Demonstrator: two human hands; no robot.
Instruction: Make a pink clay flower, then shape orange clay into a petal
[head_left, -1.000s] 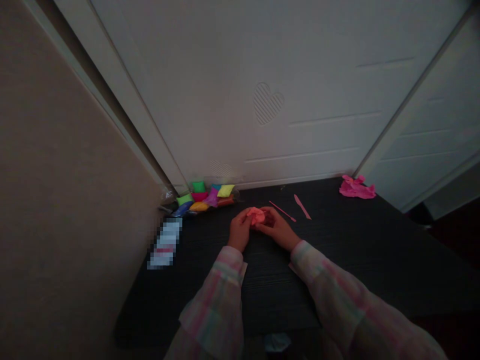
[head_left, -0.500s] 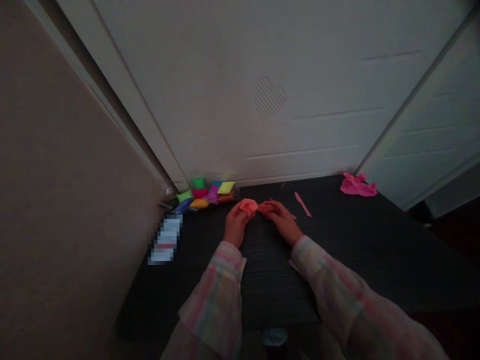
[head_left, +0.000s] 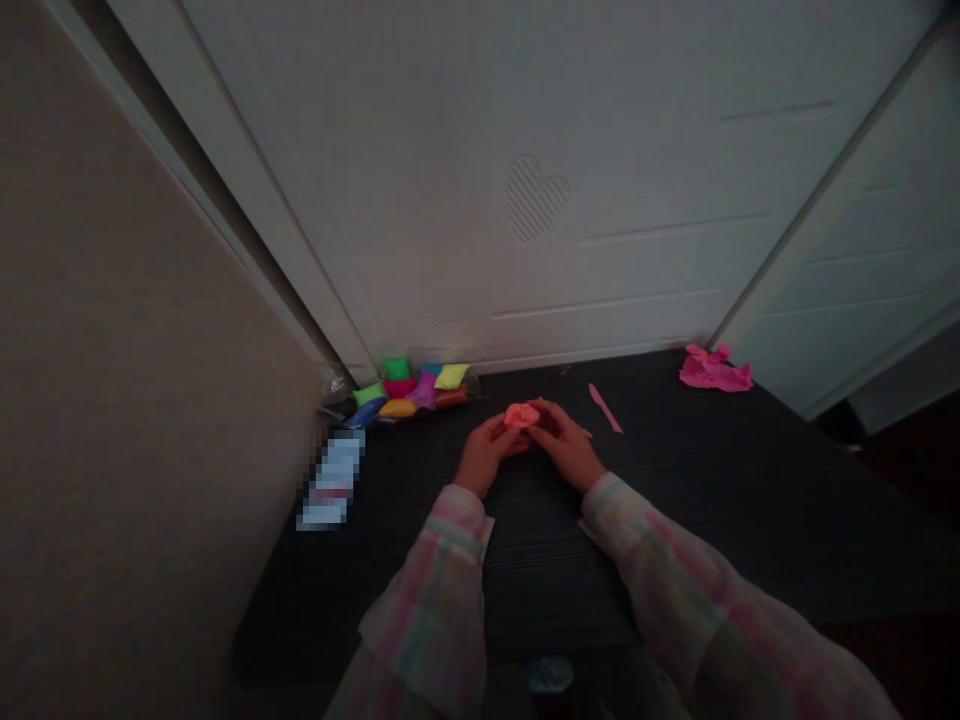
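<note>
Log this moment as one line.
left hand: holding pink lump | right hand: touching same lump | dark table: colorful packets left, pink knife right

You have one view, worn on your head, set above and behind your fingers point(head_left: 553, 415) and facing forward and down at them. It looks along your sleeves point(head_left: 435, 580), which run up from the bottom edge, and the fingers sit small, just below the middle. You are far enough back to see the worktop point(head_left: 750, 500) on both sides of them, the white panel point(head_left: 630, 160) beyond and the wall point(head_left: 112, 380) leftward.
</note>
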